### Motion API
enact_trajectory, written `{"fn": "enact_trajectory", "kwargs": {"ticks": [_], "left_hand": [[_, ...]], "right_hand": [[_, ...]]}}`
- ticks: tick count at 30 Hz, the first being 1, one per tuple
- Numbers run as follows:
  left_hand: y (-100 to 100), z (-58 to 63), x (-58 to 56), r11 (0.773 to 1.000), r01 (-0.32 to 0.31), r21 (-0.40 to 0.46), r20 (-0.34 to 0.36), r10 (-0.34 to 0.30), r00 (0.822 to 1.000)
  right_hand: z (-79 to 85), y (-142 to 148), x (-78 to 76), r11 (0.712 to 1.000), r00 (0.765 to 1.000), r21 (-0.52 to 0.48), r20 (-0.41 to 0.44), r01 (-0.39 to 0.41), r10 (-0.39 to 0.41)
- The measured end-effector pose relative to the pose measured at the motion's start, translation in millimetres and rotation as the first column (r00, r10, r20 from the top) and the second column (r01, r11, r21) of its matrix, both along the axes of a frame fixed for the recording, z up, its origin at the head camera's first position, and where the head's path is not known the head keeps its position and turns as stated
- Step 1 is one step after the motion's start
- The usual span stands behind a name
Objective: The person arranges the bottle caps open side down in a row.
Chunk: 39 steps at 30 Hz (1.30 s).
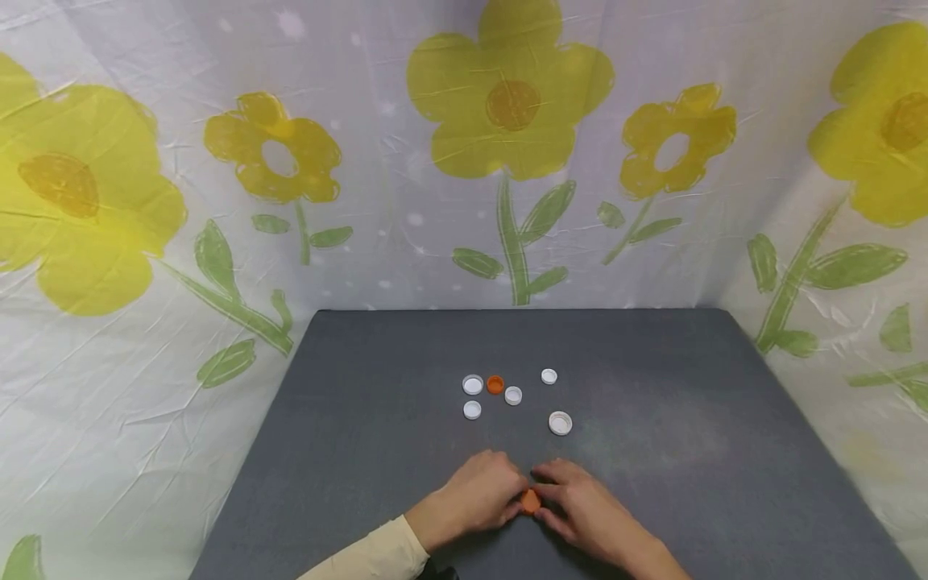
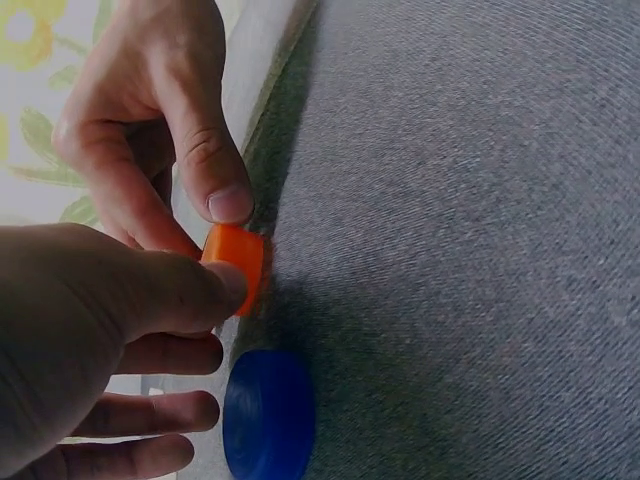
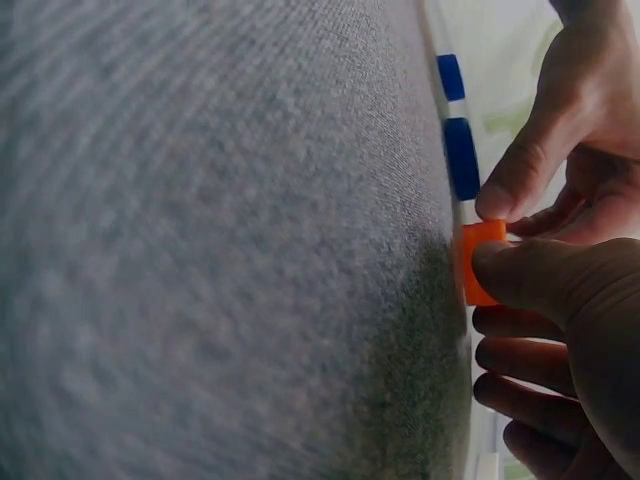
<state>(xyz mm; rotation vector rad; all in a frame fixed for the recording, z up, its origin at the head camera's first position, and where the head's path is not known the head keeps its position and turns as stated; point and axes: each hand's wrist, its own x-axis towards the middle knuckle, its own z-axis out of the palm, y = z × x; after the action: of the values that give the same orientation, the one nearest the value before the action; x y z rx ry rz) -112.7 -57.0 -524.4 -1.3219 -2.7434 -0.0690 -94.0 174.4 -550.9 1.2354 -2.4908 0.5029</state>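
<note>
An orange cap (image 1: 531,502) is between both hands, low over the dark tabletop. My left hand (image 1: 484,491) pinches it from the left, its thumb on the cap's side in the left wrist view. From the other side my right hand (image 1: 590,511) pinches it too, and its thumb lies against the cap (image 3: 482,265) in the right wrist view. The remaining fingers of both hands stay off the cap. A blue cap (image 2: 270,415) stands close to the left fingers in the left wrist view. Two blue caps (image 3: 461,158) show beyond the orange one in the right wrist view.
Ahead of the hands, several white caps (image 1: 473,385) and another orange cap (image 1: 495,384) lie spread over the dark grey table (image 1: 362,451). The largest white cap (image 1: 561,423) is nearest the right hand. A flowered curtain (image 1: 391,201) closes off the back and sides.
</note>
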Motion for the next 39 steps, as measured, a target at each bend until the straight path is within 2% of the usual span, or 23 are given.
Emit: {"fn": "enact_trajectory", "kwargs": {"ticks": [7, 12, 15, 17, 23, 26, 32, 39], "left_hand": [[1, -0.6, 3.9, 1.0, 0.016, -0.003, -0.021, -0.016, 1.0], [-2, 3.4, -1.7, 1.0, 0.012, 0.0, 0.017, -0.012, 1.0], [-4, 8.5, -8.6, 1.0, -0.01, 0.003, 0.031, 0.009, 0.999], [-4, 12.4, -14.0, 1.0, -0.03, 0.002, 0.019, 0.03, 0.999], [-2, 24.0, -30.8, 0.996, -0.081, 0.024, -0.037, 0.082, 0.996], [1, 28.0, -39.0, 0.995, -0.089, 0.043, -0.043, 0.091, 0.995], [11, 29.7, -57.2, 0.995, -0.085, 0.057, -0.045, 0.088, 0.995], [26, 26.7, -76.0, 0.993, -0.094, 0.068, -0.021, 0.095, 0.995]], "right_hand": [[0.3, -2, 1.2, 1.0, 1.0, -0.002, 0.014, 0.001, -0.001], [5.7, 3, -0.2, 1.0, 0.996, 0.015, 0.093, 0.013, -0.014], [12.6, 10, -4.6, 0.999, 0.99, 0.033, 0.141, 0.022, -0.026], [17.4, 15, -10.1, 0.999, 0.99, 0.04, 0.14, 0.026, -0.031], [29.9, 26, -32.1, 0.998, 0.998, 0.029, 0.019, 0.059, -0.06], [36.7, 29, -42.2, 0.996, 0.996, 0.017, -0.018, 0.089, -0.089], [46.1, 37, -59.4, 0.99, 0.99, 0.014, -0.003, 0.139, -0.139], [46.8, 42, -71.5, 0.985, 0.985, 0.04, 0.005, 0.17, -0.17]]}}
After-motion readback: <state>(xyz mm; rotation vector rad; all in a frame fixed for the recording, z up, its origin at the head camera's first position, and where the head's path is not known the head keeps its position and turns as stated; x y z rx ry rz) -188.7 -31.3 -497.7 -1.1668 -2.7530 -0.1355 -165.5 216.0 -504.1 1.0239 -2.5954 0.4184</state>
